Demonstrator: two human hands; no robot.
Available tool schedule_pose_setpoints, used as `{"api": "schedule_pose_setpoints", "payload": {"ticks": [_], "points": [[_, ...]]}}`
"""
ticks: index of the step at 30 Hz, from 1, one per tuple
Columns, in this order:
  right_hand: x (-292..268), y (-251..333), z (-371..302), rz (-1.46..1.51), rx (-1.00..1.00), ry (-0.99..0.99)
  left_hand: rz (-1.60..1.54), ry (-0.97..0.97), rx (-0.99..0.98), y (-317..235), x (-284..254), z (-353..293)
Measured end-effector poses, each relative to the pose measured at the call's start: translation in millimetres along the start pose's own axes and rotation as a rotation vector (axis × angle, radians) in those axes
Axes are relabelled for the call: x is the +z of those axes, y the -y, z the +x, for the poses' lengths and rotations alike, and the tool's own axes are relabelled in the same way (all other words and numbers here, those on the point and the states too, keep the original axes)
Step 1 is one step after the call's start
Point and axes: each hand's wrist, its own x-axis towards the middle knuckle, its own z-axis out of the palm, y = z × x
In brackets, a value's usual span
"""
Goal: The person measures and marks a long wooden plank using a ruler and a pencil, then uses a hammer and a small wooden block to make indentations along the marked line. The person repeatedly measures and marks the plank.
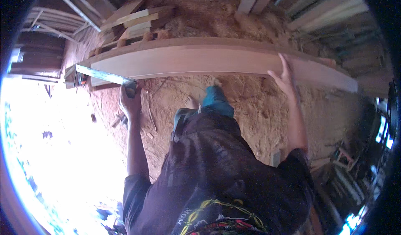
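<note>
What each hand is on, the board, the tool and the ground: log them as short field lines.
Left hand: holds a metal-bladed tool by its dark end
Tool: blade angled across the board's left end; contact cannot be told
Right hand: on the board, thumb and fingers spread
Board: long, wooden, lying crosswise before the person
Ground: reddish-brown dirt
Beyond board, left: wood pieces

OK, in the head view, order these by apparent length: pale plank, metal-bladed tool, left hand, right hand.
1. Pale plank, by far
2. Metal-bladed tool
3. Left hand and right hand: too alike to rank surely, since they are posed differently.
</note>
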Motion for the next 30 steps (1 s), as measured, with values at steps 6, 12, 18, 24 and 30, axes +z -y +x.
{"api": "schedule_pose_setpoints", "payload": {"ticks": [6,12,18,24,30], "points": [[-58,-64,23,-0.093,0.194,0.229,0.009,-0.061,-0.012,8,8,-69],[-125,-178,47,-0.295,0.162,0.383,-0.008,0.179,0.220,-131,93,-82],[-156,-227,86,-0.369,0.218,0.638,0.083,0.370,0.428,-232,140,-27],[-127,-289,106,-0.167,0.161,0.799,0.224,0.593,0.485,-257,166,19],[-121,-290,131,-0.041,0.132,0.952,0.212,0.835,0.493,-239,181,57]]}}
